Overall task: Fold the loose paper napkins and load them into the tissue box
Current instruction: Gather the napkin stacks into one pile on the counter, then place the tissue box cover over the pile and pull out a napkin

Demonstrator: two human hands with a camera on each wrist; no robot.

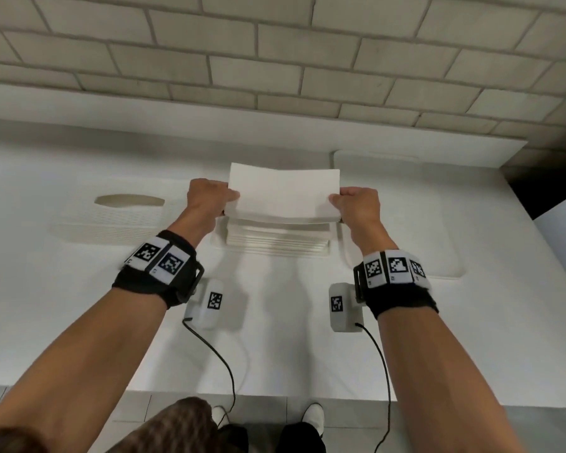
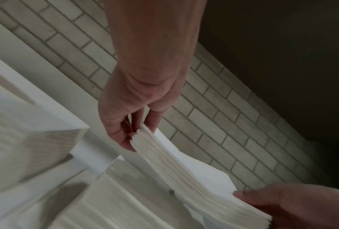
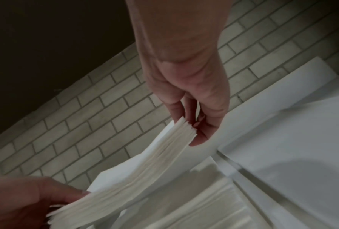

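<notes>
Both hands hold one wad of napkins (image 1: 283,194) just above the stack (image 1: 278,238) on the white counter (image 1: 79,289). The left hand (image 1: 208,197) pinches the wad's left end, thumb on top and fingers under; the right hand (image 1: 356,204) pinches the right end in the same way. The wad sags a little in the middle. Left of the stack lies the box lid (image 1: 118,217) with its oval slot up. Right of the stack is a white tray (image 1: 438,250).
</notes>
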